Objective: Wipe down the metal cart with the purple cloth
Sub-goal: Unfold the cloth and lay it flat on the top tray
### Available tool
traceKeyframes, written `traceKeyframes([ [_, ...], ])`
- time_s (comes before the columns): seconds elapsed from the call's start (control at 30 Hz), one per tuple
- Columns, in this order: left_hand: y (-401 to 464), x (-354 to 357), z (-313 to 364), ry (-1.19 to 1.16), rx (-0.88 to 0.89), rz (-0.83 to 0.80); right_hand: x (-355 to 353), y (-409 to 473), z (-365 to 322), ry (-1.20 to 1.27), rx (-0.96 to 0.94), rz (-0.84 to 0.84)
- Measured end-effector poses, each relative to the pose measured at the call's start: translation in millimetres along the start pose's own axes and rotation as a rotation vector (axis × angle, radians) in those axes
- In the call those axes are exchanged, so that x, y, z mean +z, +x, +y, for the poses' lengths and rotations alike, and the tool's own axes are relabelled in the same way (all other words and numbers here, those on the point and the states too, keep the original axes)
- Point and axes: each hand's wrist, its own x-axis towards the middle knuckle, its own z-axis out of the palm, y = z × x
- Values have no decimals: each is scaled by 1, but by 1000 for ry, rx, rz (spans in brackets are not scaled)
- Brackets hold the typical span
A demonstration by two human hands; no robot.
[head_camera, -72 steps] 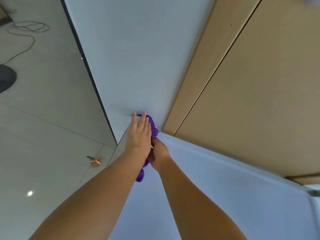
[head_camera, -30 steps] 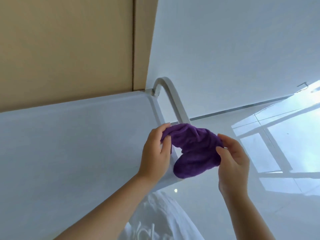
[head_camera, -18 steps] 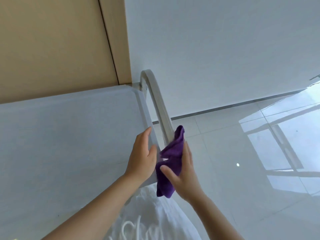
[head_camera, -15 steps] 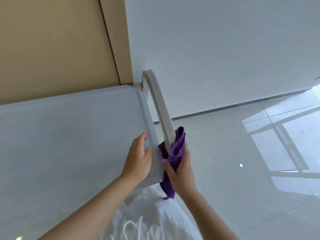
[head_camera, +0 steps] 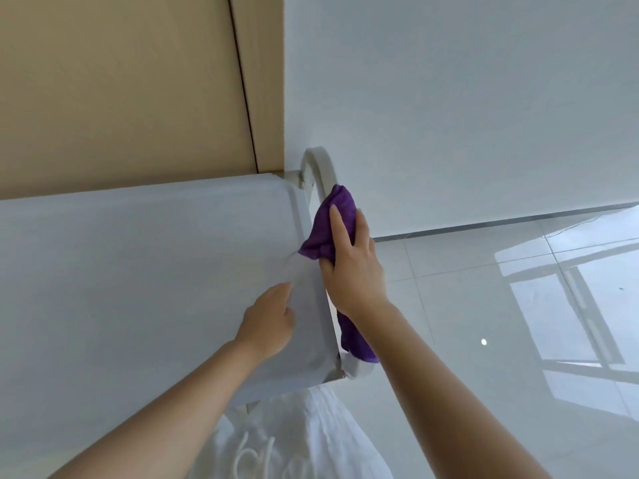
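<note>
One right hand (head_camera: 351, 267) grips one purple cloth (head_camera: 333, 219) around the cart (head_camera: 138, 271) handle (head_camera: 320, 164) (left hand (head_camera: 268, 323) rests loosely curled on top).

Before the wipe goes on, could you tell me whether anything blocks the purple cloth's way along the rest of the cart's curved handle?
Nothing visible does. The right hand holds the purple cloth around the curved metal handle, whose far bend is bare. The left hand rests on the cart's flat top, off the handle.
</note>
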Motion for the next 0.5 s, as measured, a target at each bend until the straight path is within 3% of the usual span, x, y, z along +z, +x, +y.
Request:
traceKeyframes([
  [0.13, 18, -9, 0, 203, 33, 14, 0, 54, -14, -58, -21, -25],
  [0.23, 31, -14, -1, 311, -128, -19, -1, 87, -21, -95, -20, -35],
  [0.33, 43, -15, -3, 307, -269, -38, -4, 115, -27, -139, -51, -24],
  [0.5, 49, -4, -6, 350, -259, -67, -5, 147, -35, -239, -71, -84],
])
